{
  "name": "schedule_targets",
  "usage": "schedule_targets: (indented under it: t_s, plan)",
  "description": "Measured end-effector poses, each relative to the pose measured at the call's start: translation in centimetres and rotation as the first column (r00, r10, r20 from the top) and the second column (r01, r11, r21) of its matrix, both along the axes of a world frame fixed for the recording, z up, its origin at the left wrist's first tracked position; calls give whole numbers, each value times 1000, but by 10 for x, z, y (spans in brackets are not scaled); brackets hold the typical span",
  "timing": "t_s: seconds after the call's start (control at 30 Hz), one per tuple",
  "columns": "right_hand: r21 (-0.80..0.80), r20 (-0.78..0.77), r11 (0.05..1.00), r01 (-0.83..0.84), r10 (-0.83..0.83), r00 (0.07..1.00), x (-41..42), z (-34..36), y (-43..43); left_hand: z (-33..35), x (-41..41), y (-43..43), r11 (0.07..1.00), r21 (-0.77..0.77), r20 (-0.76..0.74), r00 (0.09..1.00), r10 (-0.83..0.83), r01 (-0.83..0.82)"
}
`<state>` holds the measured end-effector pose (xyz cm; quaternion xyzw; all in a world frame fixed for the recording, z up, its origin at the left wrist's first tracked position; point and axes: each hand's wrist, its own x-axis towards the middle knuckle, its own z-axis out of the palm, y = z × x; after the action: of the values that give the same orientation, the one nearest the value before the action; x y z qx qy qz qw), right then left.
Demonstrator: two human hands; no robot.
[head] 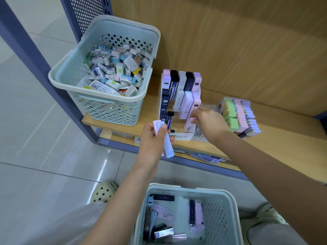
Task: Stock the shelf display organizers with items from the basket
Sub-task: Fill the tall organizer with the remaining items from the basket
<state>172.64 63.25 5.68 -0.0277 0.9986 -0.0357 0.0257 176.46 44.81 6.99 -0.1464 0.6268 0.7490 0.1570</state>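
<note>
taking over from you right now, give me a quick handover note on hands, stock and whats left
Left hand: holds two slim cases, one pink, one pale blue.
Right hand: pinches a pink case and is setting it into the front row of the organizer.
Done: the organizer's back row looks full and the middle row is mostly filled.
Left: seat this case, place the two held ones in the front-row gaps, then work through the several cases lying in the floor basket.
</note>
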Motion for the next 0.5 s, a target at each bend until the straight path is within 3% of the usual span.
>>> schedule_targets:
  t_s: [0.33, 0.37, 0.43, 0.5]
  plan:
    - [17, -175, 1000, -14, 17, 985, 12, -8, -7, -1, 3, 4, 1000, 23, 28, 999, -20, 20]
    - [-40, -216, 997, -61, 51, 975, 15, -5, -11, -1, 3, 3, 1000, 13, 20, 1000, -24, 24]
    - [-310, -226, 943, -120, 49, 973, 24, 6, -25, -1, 5, 2, 999, -25, -14, 999, -33, 32]
    - [-585, -108, 802, -122, 72, 992, 39, 19, -43, 0, 6, 1, 997, -61, -51, 998, -46, 43]
